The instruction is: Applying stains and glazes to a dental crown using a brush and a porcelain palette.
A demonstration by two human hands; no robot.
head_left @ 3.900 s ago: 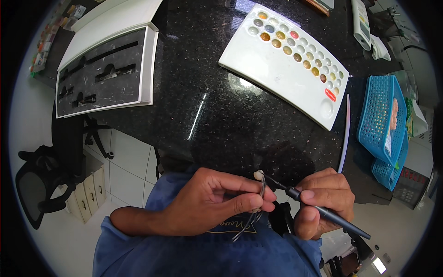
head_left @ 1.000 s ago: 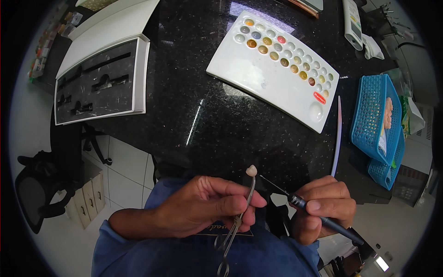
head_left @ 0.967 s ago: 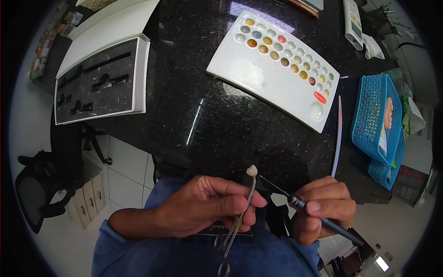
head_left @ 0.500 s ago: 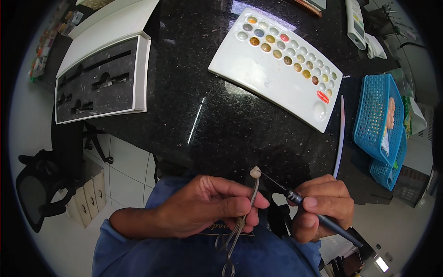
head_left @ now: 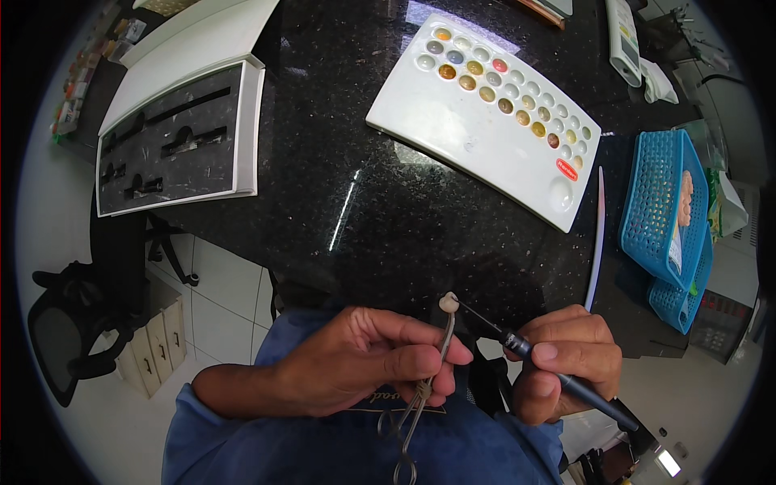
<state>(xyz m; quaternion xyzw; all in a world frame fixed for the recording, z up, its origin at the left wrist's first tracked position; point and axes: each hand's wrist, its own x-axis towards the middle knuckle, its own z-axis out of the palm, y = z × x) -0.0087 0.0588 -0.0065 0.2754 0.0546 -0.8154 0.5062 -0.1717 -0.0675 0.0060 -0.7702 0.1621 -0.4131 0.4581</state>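
Observation:
My left hand is closed round a pair of metal locking forceps, with a tan band wound about the shanks. A small whitish dental crown sits at the upper tip of the forceps, over the table's near edge. In my right hand is a fine-tipped brush with a dark handle, gripped like a pen. Its thin tip points left and reaches the right side of the crown; whether it touches I cannot tell. Beyond the hands lies a white mixing palette with coloured pastes in several of its wells.
On the black speckled table, an open white case with dark foam stands at left. A pale curved stick lies right of the palette. Blue perforated baskets stand farther right. A dark chair is at lower left.
Hardly anything differs. Both hands, the crown and the brush appear a touch farther right, and the brush tip stays beside the crown.

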